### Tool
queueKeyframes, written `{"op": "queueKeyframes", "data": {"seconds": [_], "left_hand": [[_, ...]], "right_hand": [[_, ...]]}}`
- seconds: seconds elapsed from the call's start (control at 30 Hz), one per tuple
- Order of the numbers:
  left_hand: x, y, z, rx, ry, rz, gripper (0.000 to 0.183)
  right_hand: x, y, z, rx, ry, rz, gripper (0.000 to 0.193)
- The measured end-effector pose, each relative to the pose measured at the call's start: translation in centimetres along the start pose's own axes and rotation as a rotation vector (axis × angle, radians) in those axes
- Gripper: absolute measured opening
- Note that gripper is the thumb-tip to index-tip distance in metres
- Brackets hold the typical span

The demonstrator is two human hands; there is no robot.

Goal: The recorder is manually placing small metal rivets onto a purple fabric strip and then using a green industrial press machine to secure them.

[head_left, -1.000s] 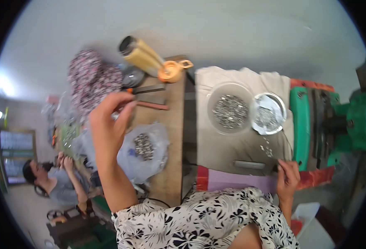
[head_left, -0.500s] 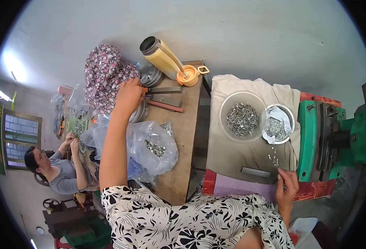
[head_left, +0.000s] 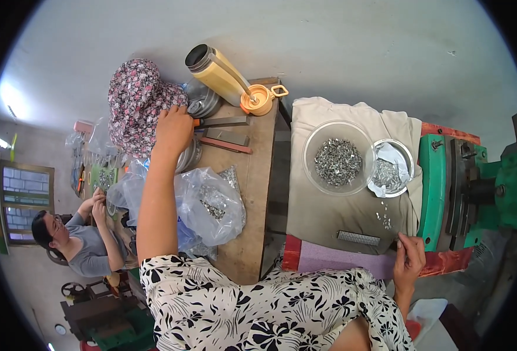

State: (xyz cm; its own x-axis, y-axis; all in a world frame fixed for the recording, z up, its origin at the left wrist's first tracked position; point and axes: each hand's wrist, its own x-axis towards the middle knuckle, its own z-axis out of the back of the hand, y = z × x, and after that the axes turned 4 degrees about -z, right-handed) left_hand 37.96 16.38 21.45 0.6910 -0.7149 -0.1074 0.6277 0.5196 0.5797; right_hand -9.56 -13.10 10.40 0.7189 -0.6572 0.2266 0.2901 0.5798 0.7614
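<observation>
My left hand (head_left: 175, 130) is at the far left of the wooden table, against the floral cloth hat (head_left: 134, 99). Its fingers bend downward and hide whatever they hold. Beside it, the orange end of a flat file (head_left: 226, 121) shows. My right hand (head_left: 409, 257) is closed in a pinch at the near right edge of the cloth-covered stand; a tiny dark thing at its fingertips is too small to name. Close by lie a ridged metal block (head_left: 358, 238) and loose small pale pieces (head_left: 384, 216). Beyond are a clear tub (head_left: 338, 164) of small metal parts and a paper-lined metal bowl (head_left: 409, 186) of shiny pieces.
A yellow bottle (head_left: 223, 76) with its orange lid (head_left: 258, 100) stands at the table's back. Clear plastic bags (head_left: 211, 205) with metal parts lie in front. A green machine (head_left: 432, 193) borders the stand at right. Another person (head_left: 91, 245) works at far left.
The whole view has shifted slightly. My right hand has moved a little to the right, away from the loose pale pieces. My left hand stays beside the hat and the file.
</observation>
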Motion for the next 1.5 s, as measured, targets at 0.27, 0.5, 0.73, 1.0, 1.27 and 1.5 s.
{"op": "queueKeyframes", "data": {"seconds": [0.27,0.5,0.73,1.0,1.27,1.5], "left_hand": [[-0.8,0.5,-0.4,-0.13,0.046,0.052,0.013],[-3.2,-0.6,6.3,-0.724,-0.227,-0.036,0.012],[-7.4,-14.1,17.5,-1.154,-0.027,-0.693,0.018],[-7.7,-28.1,10.5,-1.338,-0.129,-0.603,0.016],[-9.1,-28.5,8.2,-1.293,0.033,-0.568,0.031],[-10.4,-28.9,4.8,-1.324,-0.031,-0.577,0.033]], "right_hand": [[-0.7,-0.1,0.8,-0.022,0.014,-0.039,0.025],[2.4,1.0,-0.4,-0.158,0.034,0.046,0.027],[4.5,1.3,-2.7,-0.266,0.117,0.086,0.031],[2.7,0.2,-2.4,-0.287,0.165,0.057,0.026],[3.7,-0.1,-2.7,-0.215,0.092,0.061,0.021],[5.7,-0.6,-3.1,-0.301,0.29,0.226,0.017]]}}
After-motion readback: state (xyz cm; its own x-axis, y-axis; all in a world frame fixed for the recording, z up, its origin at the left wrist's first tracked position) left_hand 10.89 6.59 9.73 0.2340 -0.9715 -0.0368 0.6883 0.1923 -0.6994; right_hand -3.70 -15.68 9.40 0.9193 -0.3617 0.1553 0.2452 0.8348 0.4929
